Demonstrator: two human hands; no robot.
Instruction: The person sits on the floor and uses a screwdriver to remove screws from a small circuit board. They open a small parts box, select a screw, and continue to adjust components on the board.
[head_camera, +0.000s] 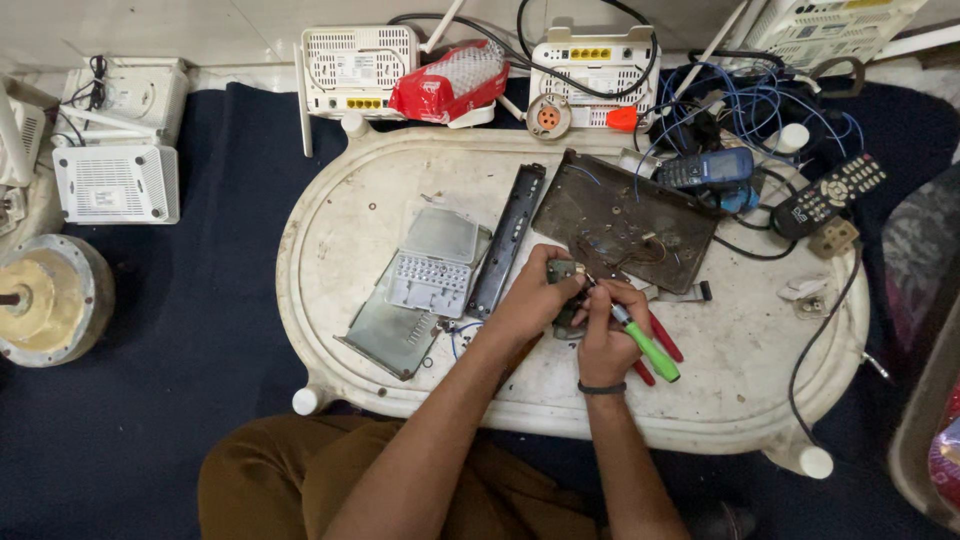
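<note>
My left hand (530, 300) grips a small grey-green circuit part (560, 270) over the white oval table (750, 400). My right hand (605, 335) holds a green-handled screwdriver (650, 350), its tip touching the part. Just behind the hands lies a dark metal chassis plate (620, 215) with loose wires. To the left lie a long black strip (510, 240) and a grey metal casing (425, 275). Red-handled pliers (660, 345) lie partly hidden under my right hand.
A mobile phone (705, 168), a black remote control (830, 195) and tangled blue wires (770, 105) lie at the table's back right. White routers (358, 68) and a red packet (450, 82) stand behind. More white routers (118, 185) and a round motor (50, 300) sit on the dark blue floor mat at left.
</note>
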